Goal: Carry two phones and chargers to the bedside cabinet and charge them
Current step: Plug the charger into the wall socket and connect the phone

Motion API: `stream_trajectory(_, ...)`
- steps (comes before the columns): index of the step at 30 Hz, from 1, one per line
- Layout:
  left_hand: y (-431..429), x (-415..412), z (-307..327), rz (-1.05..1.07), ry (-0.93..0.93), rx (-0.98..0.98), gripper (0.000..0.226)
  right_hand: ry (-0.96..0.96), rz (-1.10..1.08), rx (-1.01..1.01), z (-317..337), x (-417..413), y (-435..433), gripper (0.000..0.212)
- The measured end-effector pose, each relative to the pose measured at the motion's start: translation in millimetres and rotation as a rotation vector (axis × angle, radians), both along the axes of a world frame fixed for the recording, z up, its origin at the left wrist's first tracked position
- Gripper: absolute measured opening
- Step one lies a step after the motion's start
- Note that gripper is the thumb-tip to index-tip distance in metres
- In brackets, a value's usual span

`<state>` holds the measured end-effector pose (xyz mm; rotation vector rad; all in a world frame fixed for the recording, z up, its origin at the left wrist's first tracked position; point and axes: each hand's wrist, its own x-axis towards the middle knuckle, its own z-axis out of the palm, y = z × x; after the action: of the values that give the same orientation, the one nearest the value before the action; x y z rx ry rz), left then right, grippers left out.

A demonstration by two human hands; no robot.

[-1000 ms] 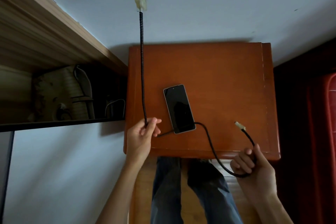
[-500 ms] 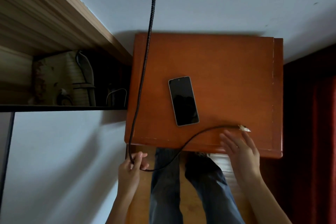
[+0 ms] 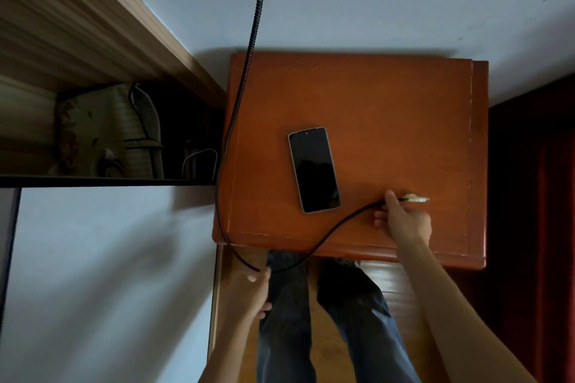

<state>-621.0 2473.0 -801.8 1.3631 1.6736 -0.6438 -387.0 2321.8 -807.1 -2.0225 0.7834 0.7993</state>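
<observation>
Lying unplugged on the bedside cabinet [image 3: 389,109], one phone [image 3: 314,169] waits; right hand [image 3: 404,221] fingers pinch the cable [image 3: 236,102] near its plug [image 3: 415,198]; left hand [image 3: 256,292] loosely curls around its slack; a second phone is unseen.

Cabinet [image 3: 389,96] orange-brown; phone [image 3: 314,169] black; cable [image 3: 239,93] black, ribbed; wall [image 3: 373,0] pale blue-grey

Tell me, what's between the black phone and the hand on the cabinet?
Just bare orange-brown wooden cabinet top separates the black phone from the right hand, seen in the head view.
</observation>
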Motion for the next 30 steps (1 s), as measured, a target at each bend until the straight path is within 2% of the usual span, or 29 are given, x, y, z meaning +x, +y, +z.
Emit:
stream_trajectory(2, -2.0, 19.3, 6.1, 0.003, -0.027, -0.054, 0.032, -0.035, 0.155, -0.095, -0.8, 14.6, -1.0, 0.036)
stream_trajectory(4, -4.5, 41.4, 9.3, -0.040, -0.180, 0.101, 0.035, -0.118, 0.308, -0.154, 3.1, 19.4, -3.5, 0.036)
stream_trajectory(7, -3.8, 84.0, 21.2, -0.092, -0.373, 0.337, 0.038, -0.290, 0.451, -0.091, 10.5, 7.8, -10.9, 0.034)
stream_trajectory(10, -2.9, 126.9, 27.3, -0.229, -0.369, 0.446, 0.027, -0.341, 0.557, -0.030, 9.8, -11.8, -16.1, 0.029)
stream_trajectory(12, -5.5, 147.4, 22.6, -0.313, -0.302, 0.494, 0.047, -0.360, 0.616, -0.028, 8.5, -24.3, -15.8, 0.027)
stream_trajectory(16, -17.0, 169.1, 10.6, -0.471, -0.158, 0.550, 0.088, -0.299, 0.590, 0.196, 11.5, -49.3, -10.5, 0.006)
stream_trajectory(19, -18.1, 178.1, 4.7, -0.512, -0.110, 0.584, 0.101, -0.289, 0.561, 0.300, 13.4, -64.4, -5.7, 0.013)
stream_trajectory(25, -2.7, 183.6, 6.6, -0.519, -0.108, 0.535, 0.097, -0.219, 0.443, 0.363, 18.3, -82.0, 0.0, 0.024)
stream_trajectory(28, 2.3, 186.7, 12.2, -0.493, -0.114, 0.455, 0.096, -0.194, 0.362, 0.408, 22.7, -85.7, 1.5, 0.032)
stream_trajectory(30, 6.7, 189.4, 15.7, -0.429, -0.167, 0.378, 0.094, -0.201, 0.321, 0.440, 26.4, -85.8, 2.5, 0.030)
